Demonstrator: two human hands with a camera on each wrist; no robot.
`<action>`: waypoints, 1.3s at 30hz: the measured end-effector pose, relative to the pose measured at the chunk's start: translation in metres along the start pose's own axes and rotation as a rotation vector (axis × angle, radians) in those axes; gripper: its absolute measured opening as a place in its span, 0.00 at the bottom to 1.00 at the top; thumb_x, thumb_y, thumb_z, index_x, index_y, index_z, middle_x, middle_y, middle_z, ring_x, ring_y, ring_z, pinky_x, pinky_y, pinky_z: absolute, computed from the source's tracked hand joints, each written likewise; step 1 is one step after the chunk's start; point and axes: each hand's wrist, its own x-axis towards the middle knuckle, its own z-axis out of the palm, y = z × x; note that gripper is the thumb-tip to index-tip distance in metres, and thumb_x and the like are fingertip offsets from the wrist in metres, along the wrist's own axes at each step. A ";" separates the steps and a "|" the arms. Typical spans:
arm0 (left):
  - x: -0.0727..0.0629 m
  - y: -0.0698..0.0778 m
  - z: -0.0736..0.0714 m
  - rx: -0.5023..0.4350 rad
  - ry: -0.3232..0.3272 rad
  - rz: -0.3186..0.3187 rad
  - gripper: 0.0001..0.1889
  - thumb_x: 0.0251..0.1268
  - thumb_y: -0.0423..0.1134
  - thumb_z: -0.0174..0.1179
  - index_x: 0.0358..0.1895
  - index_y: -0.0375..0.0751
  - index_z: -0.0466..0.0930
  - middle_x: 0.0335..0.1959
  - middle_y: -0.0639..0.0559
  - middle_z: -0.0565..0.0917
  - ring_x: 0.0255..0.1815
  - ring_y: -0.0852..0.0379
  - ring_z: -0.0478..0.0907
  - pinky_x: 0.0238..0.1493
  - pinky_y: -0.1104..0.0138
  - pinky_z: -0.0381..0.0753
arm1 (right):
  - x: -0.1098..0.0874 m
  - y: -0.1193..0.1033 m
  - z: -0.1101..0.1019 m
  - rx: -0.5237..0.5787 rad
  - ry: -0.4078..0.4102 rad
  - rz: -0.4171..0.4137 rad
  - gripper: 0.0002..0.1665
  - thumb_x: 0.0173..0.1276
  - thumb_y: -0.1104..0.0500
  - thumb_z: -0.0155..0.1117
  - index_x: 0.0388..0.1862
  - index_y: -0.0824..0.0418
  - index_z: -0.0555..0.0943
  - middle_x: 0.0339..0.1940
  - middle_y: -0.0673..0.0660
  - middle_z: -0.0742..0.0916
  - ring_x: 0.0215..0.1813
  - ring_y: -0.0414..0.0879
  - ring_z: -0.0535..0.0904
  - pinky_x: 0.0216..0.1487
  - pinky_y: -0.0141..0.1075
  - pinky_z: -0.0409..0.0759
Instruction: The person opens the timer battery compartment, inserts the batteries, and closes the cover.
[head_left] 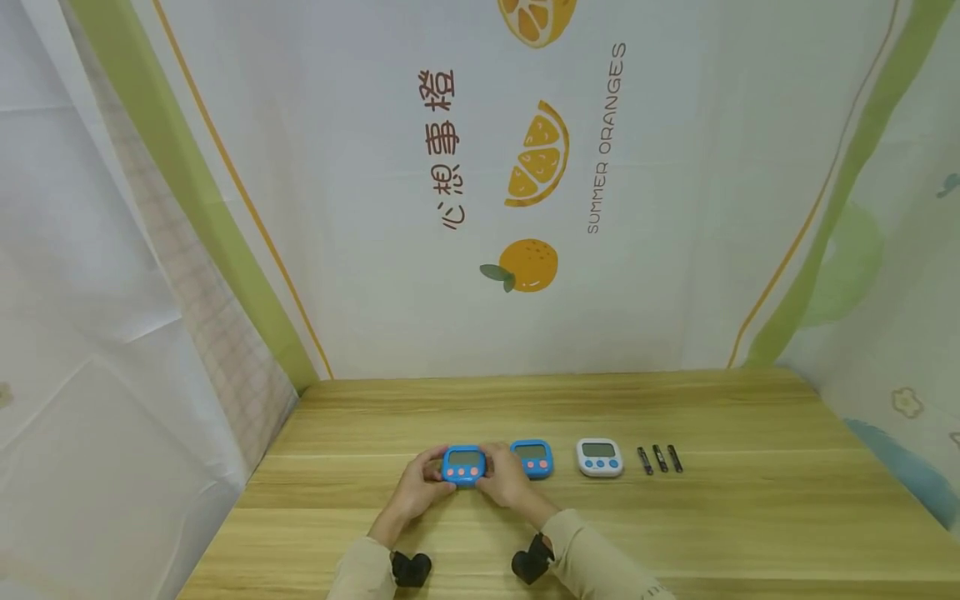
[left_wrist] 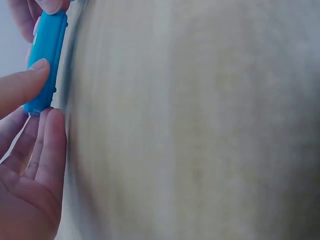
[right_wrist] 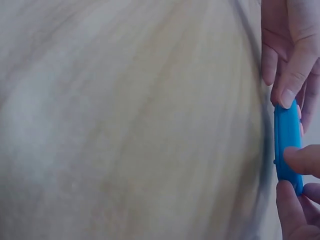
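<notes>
A blue digital timer (head_left: 463, 467) with a grey screen and pink buttons is held between both hands, its face toward the head camera. My left hand (head_left: 422, 483) grips its left side, thumb on the lower edge; the left wrist view shows the timer (left_wrist: 44, 62) edge-on with fingertips against its end. My right hand (head_left: 507, 477) pinches the opposite side, and in the right wrist view the thumb presses the timer's (right_wrist: 287, 135) blue edge. A second blue timer (head_left: 536, 460) lies just behind the right hand, which partly hides it.
A white timer (head_left: 600, 458) with blue buttons lies to the right on the wooden table (head_left: 360, 417). Several small dark batteries, among them a battery (head_left: 660, 458), lie beyond it in a row. A printed cloth (head_left: 360, 250) hangs behind the table.
</notes>
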 end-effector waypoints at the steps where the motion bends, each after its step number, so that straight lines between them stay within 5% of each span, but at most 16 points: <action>1: 0.000 0.001 -0.001 -0.002 0.001 -0.002 0.31 0.47 0.22 0.61 0.58 0.25 0.62 0.52 0.31 0.69 0.35 0.51 0.70 0.28 0.73 0.71 | 0.000 -0.001 -0.002 0.018 -0.006 -0.001 0.30 0.51 0.71 0.64 0.55 0.76 0.68 0.51 0.69 0.73 0.51 0.59 0.72 0.47 0.44 0.76; 13: -0.001 0.029 -0.010 -0.056 -0.041 0.015 0.32 0.52 0.31 0.63 0.61 0.31 0.61 0.53 0.34 0.67 0.48 0.41 0.71 0.40 0.62 0.79 | -0.002 -0.015 -0.039 0.248 -0.050 -0.087 0.30 0.51 0.71 0.65 0.54 0.77 0.67 0.52 0.72 0.72 0.51 0.64 0.70 0.45 0.38 0.78; 22: 0.003 0.063 -0.002 -0.154 -0.053 0.030 0.32 0.52 0.34 0.63 0.61 0.32 0.62 0.58 0.35 0.66 0.57 0.39 0.65 0.50 0.61 0.74 | -0.006 -0.025 -0.082 0.262 -0.088 -0.123 0.29 0.55 0.66 0.64 0.55 0.75 0.68 0.52 0.69 0.73 0.53 0.62 0.70 0.46 0.40 0.77; 27: 0.010 0.081 0.003 -0.116 -0.057 0.073 0.31 0.53 0.37 0.63 0.60 0.31 0.63 0.57 0.36 0.67 0.57 0.41 0.66 0.54 0.61 0.70 | -0.004 -0.025 -0.104 0.289 -0.130 -0.149 0.29 0.58 0.65 0.62 0.56 0.76 0.67 0.53 0.70 0.73 0.54 0.64 0.69 0.44 0.39 0.78; 33: 0.015 0.097 0.011 -0.080 -0.019 0.054 0.30 0.55 0.46 0.61 0.58 0.33 0.66 0.52 0.39 0.72 0.53 0.45 0.71 0.49 0.60 0.75 | -0.003 -0.026 -0.124 0.226 -0.105 -0.217 0.26 0.62 0.60 0.58 0.55 0.75 0.69 0.51 0.69 0.76 0.53 0.61 0.72 0.46 0.42 0.77; 39: 0.017 0.101 0.020 -0.086 0.023 0.064 0.27 0.57 0.48 0.58 0.56 0.34 0.69 0.48 0.42 0.75 0.48 0.47 0.74 0.47 0.57 0.75 | -0.008 -0.034 -0.134 0.199 -0.055 -0.198 0.25 0.61 0.61 0.60 0.52 0.76 0.70 0.48 0.67 0.79 0.49 0.58 0.75 0.45 0.42 0.78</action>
